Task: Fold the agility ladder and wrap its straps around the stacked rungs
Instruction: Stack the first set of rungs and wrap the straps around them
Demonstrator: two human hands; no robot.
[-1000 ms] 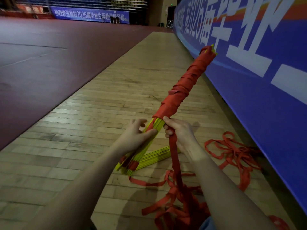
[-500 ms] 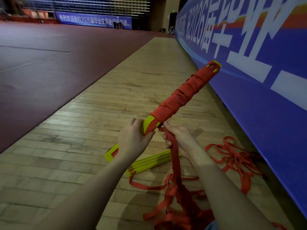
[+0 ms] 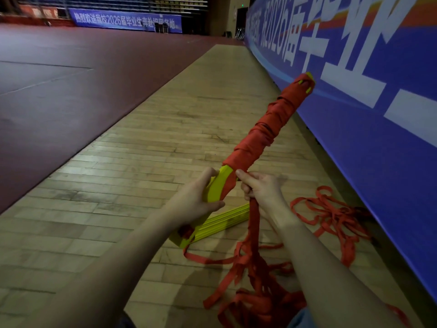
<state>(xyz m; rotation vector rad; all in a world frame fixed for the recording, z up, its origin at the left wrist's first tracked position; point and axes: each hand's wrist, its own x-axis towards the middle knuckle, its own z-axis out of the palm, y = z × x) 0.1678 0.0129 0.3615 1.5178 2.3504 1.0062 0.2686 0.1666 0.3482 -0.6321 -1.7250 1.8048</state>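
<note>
Gripping the bare yellow stretch of the stacked rungs [image 3: 218, 185], my left hand [image 3: 196, 202] has its fingers curled over the top edge and its thumb underneath. The bundle slants up and away from that hand toward the blue banner wall [image 3: 378, 138], and from just beyond my fingers to its far tip it is covered by red strap wraps [image 3: 267, 129]; only slivers of yellow show at the tip. The near end of the bundle pokes out below my left wrist, yellow with a red patch.

My right hand [image 3: 262, 188], just beside the left, is closed around a red strap [image 3: 254, 223] where it leaves the last wrap. The strap drops straight down from that fist into a loose red heap [image 3: 257, 297] on the floor between my forearms.

Under both hands a second stack of yellow rungs [image 3: 224, 221] lies flat on the wooden floor [image 3: 142, 162]. To the right of my right forearm, near the foot of the wall, lies another tangle of red straps [image 3: 331, 216]. Left of my left arm the planks give way to a dark red court surface [image 3: 71, 91].
</note>
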